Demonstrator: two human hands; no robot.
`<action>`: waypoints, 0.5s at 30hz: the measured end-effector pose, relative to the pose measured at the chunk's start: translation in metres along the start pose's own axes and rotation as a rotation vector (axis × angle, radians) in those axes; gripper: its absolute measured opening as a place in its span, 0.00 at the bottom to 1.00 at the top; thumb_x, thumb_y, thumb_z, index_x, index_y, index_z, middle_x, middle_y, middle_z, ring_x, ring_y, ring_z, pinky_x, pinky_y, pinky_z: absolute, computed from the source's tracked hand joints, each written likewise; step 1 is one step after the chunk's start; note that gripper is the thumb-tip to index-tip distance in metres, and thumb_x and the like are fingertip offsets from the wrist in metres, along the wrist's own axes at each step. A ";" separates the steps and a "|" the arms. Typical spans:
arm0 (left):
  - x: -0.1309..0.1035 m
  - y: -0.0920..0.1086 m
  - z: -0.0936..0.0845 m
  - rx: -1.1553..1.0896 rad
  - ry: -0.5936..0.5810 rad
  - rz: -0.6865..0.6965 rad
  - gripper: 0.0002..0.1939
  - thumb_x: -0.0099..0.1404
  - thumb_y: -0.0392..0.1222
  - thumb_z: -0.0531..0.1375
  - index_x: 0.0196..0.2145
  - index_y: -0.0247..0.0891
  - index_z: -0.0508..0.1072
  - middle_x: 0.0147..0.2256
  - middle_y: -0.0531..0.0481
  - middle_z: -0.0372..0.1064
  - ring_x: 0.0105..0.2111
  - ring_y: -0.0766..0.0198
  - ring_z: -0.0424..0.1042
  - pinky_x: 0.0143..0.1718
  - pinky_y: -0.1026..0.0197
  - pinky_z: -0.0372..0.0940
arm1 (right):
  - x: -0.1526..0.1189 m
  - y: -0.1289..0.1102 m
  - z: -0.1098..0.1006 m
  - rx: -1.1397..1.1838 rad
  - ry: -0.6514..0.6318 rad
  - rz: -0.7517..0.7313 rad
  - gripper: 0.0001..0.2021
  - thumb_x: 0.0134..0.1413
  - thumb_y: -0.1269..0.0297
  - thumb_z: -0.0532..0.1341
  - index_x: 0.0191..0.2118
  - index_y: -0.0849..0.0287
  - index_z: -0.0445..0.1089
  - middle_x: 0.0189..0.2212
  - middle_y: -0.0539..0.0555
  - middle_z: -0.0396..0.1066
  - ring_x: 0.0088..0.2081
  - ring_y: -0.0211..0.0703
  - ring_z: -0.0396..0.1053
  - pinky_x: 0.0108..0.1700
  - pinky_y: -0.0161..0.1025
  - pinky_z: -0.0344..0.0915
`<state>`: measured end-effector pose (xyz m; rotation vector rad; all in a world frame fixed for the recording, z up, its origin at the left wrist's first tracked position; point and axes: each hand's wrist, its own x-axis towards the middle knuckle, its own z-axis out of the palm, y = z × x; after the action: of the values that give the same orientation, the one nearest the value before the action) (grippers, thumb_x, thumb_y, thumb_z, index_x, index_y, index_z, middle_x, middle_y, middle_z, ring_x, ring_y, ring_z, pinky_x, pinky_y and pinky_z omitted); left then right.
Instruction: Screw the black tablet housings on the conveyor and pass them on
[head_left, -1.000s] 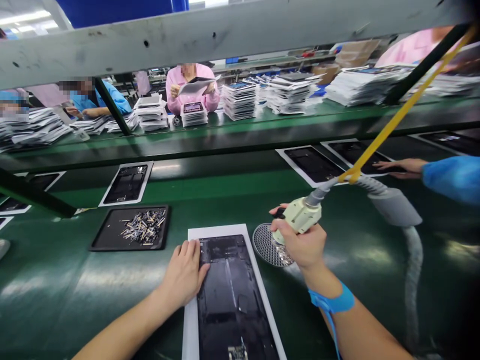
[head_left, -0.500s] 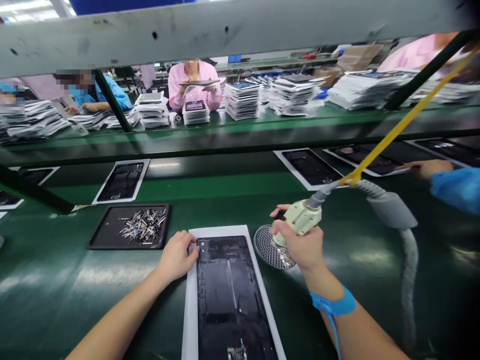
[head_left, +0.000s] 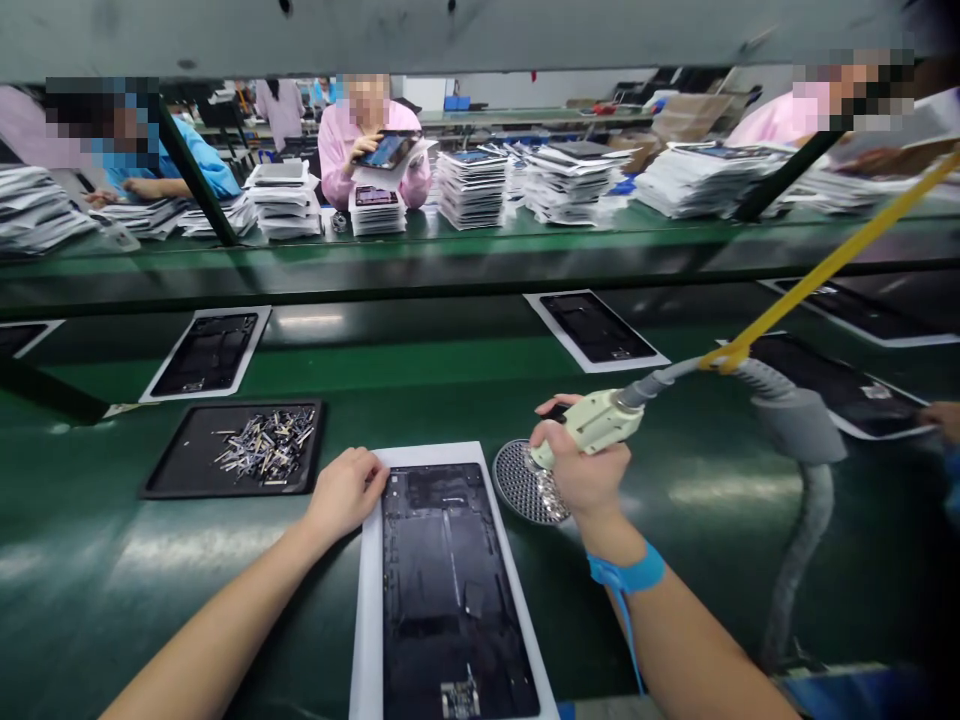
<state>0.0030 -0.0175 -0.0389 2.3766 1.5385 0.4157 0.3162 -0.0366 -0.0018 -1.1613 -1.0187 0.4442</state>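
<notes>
My left hand [head_left: 349, 493] has its fingers curled at the upper left corner of an opened black tablet [head_left: 442, 560], pinching its edge. The tablet lies on a white sheet [head_left: 366, 610], its inner side up. Closed round a pale green electric screwdriver [head_left: 600, 422] is my right hand [head_left: 589, 470], a blue wrist strap [head_left: 628, 572] below it. The screwdriver is held over a round holed dish [head_left: 517, 478] with small shiny pieces, likely screws; its tip is hidden. A grey cable and a yellow strap [head_left: 840, 258] run from its back end.
A black tray [head_left: 195, 450] of small metal parts [head_left: 270, 445] stands left. More opened tablets lie on sheets along the green bench [head_left: 390, 370], and a co-worker's hand [head_left: 941, 420] is at the right. Behind the shelf, people sit among stacks [head_left: 471, 190]. A grey beam [head_left: 375, 40] crosses above.
The view has shifted slightly. My right hand stays over the dish with the screwdriver. At the right, a tablet has come nearer with a co-worker's hand. The person in pink has tilted a tablet up.
</notes>
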 end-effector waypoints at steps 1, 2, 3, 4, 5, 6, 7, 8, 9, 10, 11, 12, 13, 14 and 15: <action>0.000 0.000 0.001 -0.007 0.010 0.011 0.14 0.72 0.43 0.55 0.28 0.40 0.68 0.30 0.49 0.70 0.34 0.60 0.69 0.36 0.60 0.58 | 0.000 0.001 0.000 -0.009 0.005 -0.004 0.12 0.50 0.69 0.67 0.42 0.57 0.72 0.31 0.48 0.75 0.20 0.35 0.70 0.26 0.37 0.70; 0.000 0.000 0.001 -0.018 0.016 0.015 0.14 0.72 0.43 0.55 0.28 0.40 0.68 0.30 0.50 0.70 0.33 0.60 0.69 0.36 0.60 0.58 | 0.001 0.003 0.001 -0.017 0.012 -0.009 0.12 0.50 0.69 0.67 0.42 0.57 0.72 0.31 0.49 0.75 0.21 0.35 0.70 0.26 0.37 0.70; 0.000 0.000 0.001 -0.031 0.020 0.012 0.14 0.72 0.43 0.56 0.28 0.40 0.68 0.29 0.50 0.69 0.33 0.61 0.69 0.36 0.60 0.58 | 0.001 0.004 0.001 -0.023 0.020 -0.014 0.11 0.50 0.69 0.67 0.42 0.57 0.72 0.31 0.49 0.75 0.21 0.35 0.70 0.26 0.37 0.70; 0.000 0.000 0.001 -0.044 0.021 0.005 0.14 0.71 0.43 0.56 0.27 0.40 0.68 0.29 0.50 0.69 0.32 0.61 0.69 0.35 0.60 0.58 | 0.001 0.004 0.000 -0.029 0.027 -0.015 0.11 0.50 0.69 0.67 0.41 0.57 0.72 0.31 0.49 0.75 0.21 0.35 0.70 0.26 0.37 0.70; 0.000 0.000 0.001 -0.054 0.021 -0.001 0.14 0.71 0.43 0.56 0.27 0.40 0.68 0.29 0.50 0.69 0.32 0.61 0.68 0.35 0.60 0.58 | 0.001 0.004 0.000 -0.034 0.033 -0.014 0.10 0.50 0.68 0.66 0.41 0.58 0.72 0.30 0.49 0.74 0.21 0.35 0.69 0.26 0.38 0.70; 0.000 -0.001 0.002 -0.061 0.024 -0.007 0.14 0.71 0.43 0.56 0.26 0.40 0.67 0.28 0.51 0.69 0.32 0.61 0.68 0.34 0.60 0.58 | 0.001 0.005 -0.001 -0.040 0.038 -0.010 0.10 0.51 0.68 0.66 0.40 0.58 0.71 0.30 0.49 0.74 0.20 0.36 0.69 0.26 0.38 0.70; 0.000 -0.002 0.002 -0.066 0.027 -0.009 0.14 0.71 0.43 0.56 0.26 0.40 0.67 0.28 0.51 0.69 0.31 0.61 0.68 0.34 0.60 0.57 | 0.001 0.004 -0.002 -0.043 0.041 -0.002 0.09 0.51 0.68 0.66 0.40 0.58 0.71 0.29 0.49 0.74 0.20 0.36 0.69 0.26 0.38 0.70; 0.000 -0.002 0.002 -0.069 0.030 -0.008 0.14 0.71 0.43 0.56 0.26 0.40 0.67 0.28 0.51 0.69 0.31 0.62 0.68 0.34 0.60 0.58 | 0.001 0.004 -0.002 -0.045 0.042 0.009 0.09 0.51 0.68 0.66 0.40 0.58 0.71 0.29 0.49 0.74 0.20 0.36 0.69 0.26 0.38 0.70; 0.000 -0.002 0.003 -0.071 0.033 -0.005 0.14 0.71 0.43 0.56 0.26 0.40 0.67 0.28 0.51 0.69 0.32 0.62 0.68 0.34 0.60 0.58 | 0.001 0.004 -0.003 -0.046 0.043 0.021 0.10 0.51 0.67 0.66 0.40 0.58 0.71 0.29 0.49 0.74 0.20 0.36 0.69 0.26 0.38 0.70; 0.000 -0.003 0.003 -0.070 0.035 -0.001 0.15 0.71 0.44 0.56 0.26 0.40 0.67 0.28 0.51 0.69 0.32 0.61 0.68 0.35 0.60 0.58 | 0.002 0.004 -0.004 -0.048 0.045 0.031 0.10 0.50 0.67 0.66 0.40 0.58 0.71 0.29 0.49 0.74 0.20 0.36 0.69 0.26 0.38 0.70; -0.001 -0.003 0.003 -0.067 0.039 0.001 0.14 0.71 0.44 0.56 0.26 0.40 0.67 0.28 0.51 0.69 0.32 0.61 0.68 0.35 0.60 0.58 | 0.002 0.004 -0.004 -0.050 0.045 0.039 0.10 0.50 0.67 0.66 0.40 0.59 0.71 0.29 0.49 0.74 0.20 0.35 0.69 0.26 0.38 0.70; -0.001 -0.003 0.004 -0.064 0.042 0.003 0.14 0.71 0.44 0.56 0.26 0.40 0.67 0.28 0.51 0.68 0.32 0.61 0.68 0.35 0.60 0.58 | 0.002 0.004 -0.004 -0.053 0.043 0.046 0.10 0.50 0.67 0.66 0.40 0.59 0.71 0.29 0.50 0.74 0.20 0.35 0.69 0.26 0.38 0.70; -0.001 -0.002 0.004 -0.063 0.044 0.003 0.14 0.71 0.44 0.56 0.26 0.40 0.67 0.28 0.51 0.68 0.32 0.61 0.68 0.35 0.60 0.58 | 0.002 0.004 -0.004 -0.057 0.043 0.049 0.10 0.50 0.67 0.66 0.40 0.59 0.71 0.30 0.50 0.75 0.20 0.35 0.68 0.26 0.38 0.70; -0.002 -0.002 0.004 -0.062 0.048 0.004 0.14 0.71 0.44 0.56 0.26 0.40 0.67 0.28 0.51 0.68 0.32 0.61 0.68 0.35 0.60 0.58 | 0.002 0.003 -0.004 -0.060 0.044 0.049 0.10 0.50 0.67 0.66 0.40 0.59 0.71 0.30 0.50 0.75 0.20 0.35 0.68 0.26 0.38 0.70; -0.002 -0.002 0.004 -0.063 0.051 0.004 0.14 0.71 0.44 0.56 0.27 0.40 0.67 0.28 0.51 0.68 0.32 0.61 0.68 0.35 0.60 0.58 | 0.002 0.003 -0.004 -0.059 0.046 0.048 0.10 0.50 0.67 0.66 0.40 0.59 0.71 0.30 0.50 0.75 0.20 0.35 0.68 0.26 0.38 0.70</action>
<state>0.0025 -0.0187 -0.0438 2.3385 1.5200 0.5219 0.3211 -0.0358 -0.0039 -1.2459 -0.9715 0.4262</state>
